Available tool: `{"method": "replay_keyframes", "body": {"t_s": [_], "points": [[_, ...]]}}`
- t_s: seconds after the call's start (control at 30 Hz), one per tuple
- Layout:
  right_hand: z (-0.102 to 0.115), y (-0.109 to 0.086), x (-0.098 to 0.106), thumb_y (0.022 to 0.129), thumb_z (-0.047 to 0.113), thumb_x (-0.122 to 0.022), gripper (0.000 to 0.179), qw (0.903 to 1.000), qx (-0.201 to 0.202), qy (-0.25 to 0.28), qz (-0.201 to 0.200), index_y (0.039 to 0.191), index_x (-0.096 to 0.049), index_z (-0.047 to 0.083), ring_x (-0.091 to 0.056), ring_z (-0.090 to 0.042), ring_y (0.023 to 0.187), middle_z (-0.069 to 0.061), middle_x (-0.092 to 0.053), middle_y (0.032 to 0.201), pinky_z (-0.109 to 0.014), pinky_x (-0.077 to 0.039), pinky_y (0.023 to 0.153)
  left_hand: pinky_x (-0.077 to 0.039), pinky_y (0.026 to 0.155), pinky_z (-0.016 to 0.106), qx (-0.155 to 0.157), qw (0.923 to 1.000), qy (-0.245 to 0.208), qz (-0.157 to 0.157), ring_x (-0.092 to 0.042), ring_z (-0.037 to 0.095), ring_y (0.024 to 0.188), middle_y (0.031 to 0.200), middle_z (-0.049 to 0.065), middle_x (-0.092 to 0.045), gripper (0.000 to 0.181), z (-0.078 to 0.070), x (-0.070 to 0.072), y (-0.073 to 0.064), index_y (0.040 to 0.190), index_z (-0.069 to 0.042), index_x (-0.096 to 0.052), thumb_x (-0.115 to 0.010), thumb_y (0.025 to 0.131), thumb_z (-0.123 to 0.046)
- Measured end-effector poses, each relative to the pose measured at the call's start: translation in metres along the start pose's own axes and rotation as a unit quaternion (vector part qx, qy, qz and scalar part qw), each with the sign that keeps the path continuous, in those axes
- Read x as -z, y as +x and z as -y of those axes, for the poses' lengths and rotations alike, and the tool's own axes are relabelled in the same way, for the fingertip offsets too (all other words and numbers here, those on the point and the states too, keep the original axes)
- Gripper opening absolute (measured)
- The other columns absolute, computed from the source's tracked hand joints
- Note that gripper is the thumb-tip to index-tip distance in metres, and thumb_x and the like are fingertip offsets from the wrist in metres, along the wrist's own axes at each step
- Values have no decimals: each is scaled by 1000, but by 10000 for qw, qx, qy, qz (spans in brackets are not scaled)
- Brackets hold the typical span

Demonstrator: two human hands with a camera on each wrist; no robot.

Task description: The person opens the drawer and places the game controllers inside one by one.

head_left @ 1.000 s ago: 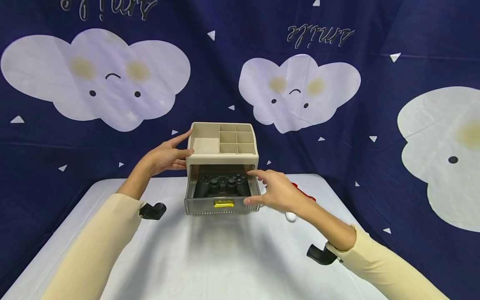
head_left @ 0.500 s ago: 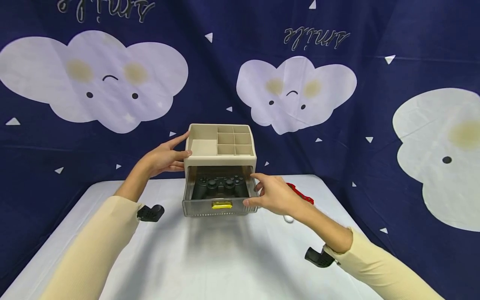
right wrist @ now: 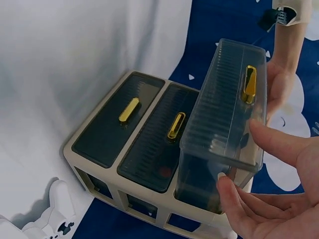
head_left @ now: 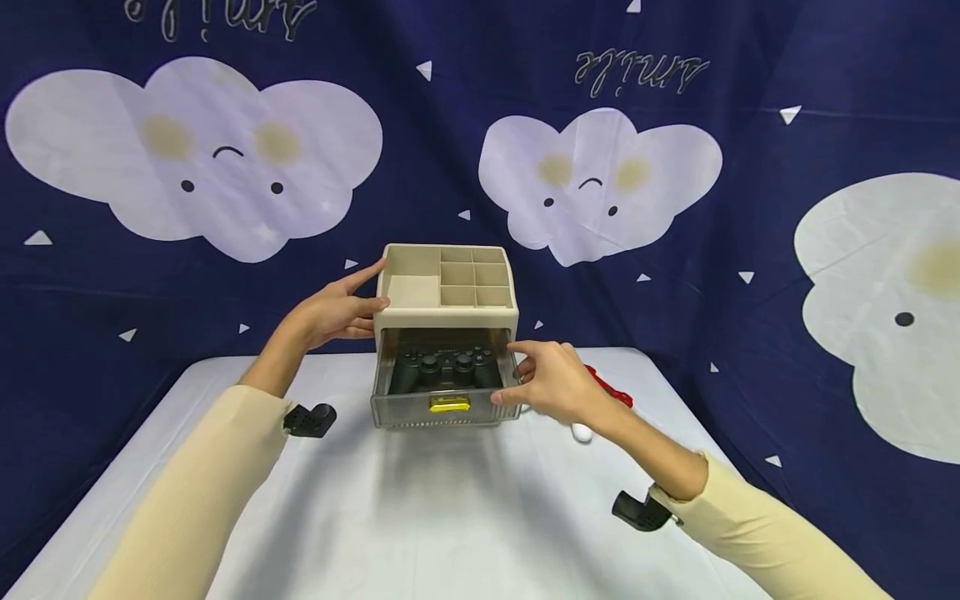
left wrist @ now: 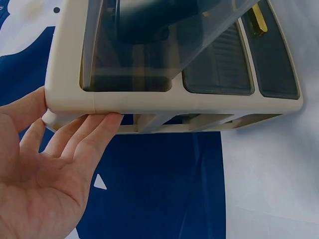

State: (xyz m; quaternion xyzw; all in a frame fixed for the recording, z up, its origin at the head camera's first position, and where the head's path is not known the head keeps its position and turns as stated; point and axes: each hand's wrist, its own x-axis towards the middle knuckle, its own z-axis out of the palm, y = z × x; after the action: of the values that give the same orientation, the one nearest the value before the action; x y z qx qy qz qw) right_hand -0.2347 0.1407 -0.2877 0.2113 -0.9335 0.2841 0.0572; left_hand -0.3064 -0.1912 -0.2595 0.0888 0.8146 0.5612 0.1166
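Note:
A cream desktop organizer point(head_left: 446, 318) stands on the white table, its top drawer point(head_left: 405, 410) pulled out. Inside that smoky clear drawer lies a black game controller point(head_left: 446, 367). My left hand point(head_left: 330, 317) rests against the organizer's upper left side, its fingers point(left wrist: 92, 137) extended along the side wall. At the drawer's right front corner is my right hand point(head_left: 558, 383). Its thumb point(right wrist: 279, 142) touches the drawer front near the gold handle point(right wrist: 249, 84), while other fingers bend against the drawer's side. Two lower drawers point(right wrist: 119, 122) sit closed in the right wrist view.
A white game controller point(right wrist: 56, 214) lies beside the organizer on the right. A red object point(head_left: 611, 390) is partly hidden behind my right hand. Small compartments point(head_left: 474, 279) top the organizer. A dark blue cloud-print curtain point(head_left: 427, 125) hangs behind the table.
My right index finger has shifted slightly to the right at the drawer's rim. The drawer and left hand look the same, apart from small view shifts.

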Motion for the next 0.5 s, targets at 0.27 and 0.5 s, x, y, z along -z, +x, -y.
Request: {"method": "replay_keyframes", "body": {"t_s": [0.27,0.5], "points": [[-1,9,-2,74,35,-90,77,9992,-52,205,-328,137,-62,1,-74,-22,93,-13,-77,100,-41,-61,83,-45,111,55,21,10000,-18,-72,-55,46,131,161,24,-30,78,0,-1,0,162,-43,-1,-52,108,-21],[-3,17,-3,74,37,-90,86,9993,11,86,-368,146,-54,5,-73,-23,90,-13,-76,99,-43,-60,82,-48,109,53,61,9999,8,-113,-57,44,129,159,23,-34,78,0,-1,1,162,-42,-2,-53,107,-21]]}}
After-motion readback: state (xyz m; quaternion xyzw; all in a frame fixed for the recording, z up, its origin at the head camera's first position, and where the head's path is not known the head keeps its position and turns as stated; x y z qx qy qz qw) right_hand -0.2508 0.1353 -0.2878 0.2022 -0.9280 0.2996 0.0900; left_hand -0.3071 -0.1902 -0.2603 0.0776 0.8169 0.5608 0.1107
